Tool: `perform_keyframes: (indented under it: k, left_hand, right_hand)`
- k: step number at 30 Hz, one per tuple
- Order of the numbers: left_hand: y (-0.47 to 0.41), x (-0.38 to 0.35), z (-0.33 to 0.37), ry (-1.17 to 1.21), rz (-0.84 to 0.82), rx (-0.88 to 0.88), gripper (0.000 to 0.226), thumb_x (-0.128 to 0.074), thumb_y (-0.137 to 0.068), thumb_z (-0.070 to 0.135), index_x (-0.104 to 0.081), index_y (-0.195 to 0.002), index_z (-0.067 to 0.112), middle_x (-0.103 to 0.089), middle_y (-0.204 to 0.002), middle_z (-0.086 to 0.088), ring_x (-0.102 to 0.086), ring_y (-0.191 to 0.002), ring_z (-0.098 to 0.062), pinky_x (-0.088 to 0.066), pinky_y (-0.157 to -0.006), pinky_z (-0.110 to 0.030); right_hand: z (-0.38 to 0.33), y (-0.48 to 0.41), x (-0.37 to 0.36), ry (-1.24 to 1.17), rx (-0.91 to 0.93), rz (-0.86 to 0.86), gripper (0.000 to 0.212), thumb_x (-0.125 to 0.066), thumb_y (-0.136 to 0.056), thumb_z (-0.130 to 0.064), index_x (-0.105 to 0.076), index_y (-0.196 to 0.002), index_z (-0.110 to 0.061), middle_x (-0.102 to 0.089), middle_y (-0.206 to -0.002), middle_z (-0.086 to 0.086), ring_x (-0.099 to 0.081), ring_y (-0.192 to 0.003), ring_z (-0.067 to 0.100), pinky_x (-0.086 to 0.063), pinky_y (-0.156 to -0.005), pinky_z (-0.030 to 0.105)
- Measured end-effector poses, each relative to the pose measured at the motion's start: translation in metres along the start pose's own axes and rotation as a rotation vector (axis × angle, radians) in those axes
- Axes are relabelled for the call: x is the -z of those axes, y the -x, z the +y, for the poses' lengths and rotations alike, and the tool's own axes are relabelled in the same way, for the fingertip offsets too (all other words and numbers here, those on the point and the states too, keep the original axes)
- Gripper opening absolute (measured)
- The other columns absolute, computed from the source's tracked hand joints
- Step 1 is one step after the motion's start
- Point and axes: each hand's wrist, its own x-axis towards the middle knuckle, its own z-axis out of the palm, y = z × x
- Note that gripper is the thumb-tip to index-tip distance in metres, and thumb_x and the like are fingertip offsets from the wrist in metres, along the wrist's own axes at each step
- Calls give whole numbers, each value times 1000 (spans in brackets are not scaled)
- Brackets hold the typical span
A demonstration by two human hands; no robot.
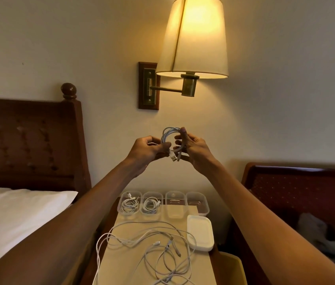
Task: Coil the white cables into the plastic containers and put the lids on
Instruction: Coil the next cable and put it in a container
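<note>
A coiled white cable (168, 133) is held up in the air between both hands, its plugs hanging below. My left hand (145, 150) pinches the coil's left side and my right hand (193, 147) grips its right side. Far below, on the nightstand, stands a row of clear plastic containers. The two on the left (130, 204) (151, 205) each hold a coiled cable. The two on the right (175, 204) (198, 202) hold nothing. A stack of white lids (200, 232) lies in front of them. Loose white cables (158, 245) sprawl tangled over the near part.
The narrow nightstand (121, 264) sits between a bed with a white pillow (18, 206) on the left and a dark upholstered chair (298, 194) on the right. A lit wall lamp (193, 38) hangs above my hands. A yellow object (232, 266) shows at the lower right.
</note>
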Motion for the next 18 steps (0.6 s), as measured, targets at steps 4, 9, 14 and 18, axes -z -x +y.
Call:
perform_keyframes:
  k: [4,9,14,18]
  left_hand:
    - [-3,-4,-7,-5,159,-50,24,-74,-86,9,-64,-103,-4,-72,-92,-19,-74,-82,-28,-60,-69,-25]
    - [-5,-6,-17,48,217,-5,28,-72,-88,12,-63,-105,-8,-71,-96,-25,-74,-82,-30,-60,-69,-26]
    - [-9,-14,-21,98,190,55,20,-67,-94,20,-62,-94,0,-70,-89,-18,-73,-81,-25,-60,-69,-27]
    - [-17,-20,-25,56,176,98,22,-65,-95,22,-61,-100,0,-68,-88,-15,-70,-79,-24,-61,-69,-28]
  right_hand:
    - [6,4,9,41,-52,-139,43,-63,-92,-31,-56,-123,-2,-65,-109,12,-66,-98,23,-56,-87,38]
    - [14,9,18,-16,-96,-205,34,-67,-90,-16,-60,-119,1,-69,-102,12,-67,-100,24,-55,-92,45]
    - [26,9,15,94,-48,-169,37,-57,-96,-15,-49,-132,-7,-63,-110,16,-64,-105,26,-57,-87,43]
    - [37,1,16,190,10,-115,31,-46,-102,-13,-49,-132,-4,-60,-103,11,-63,-92,20,-57,-78,29]
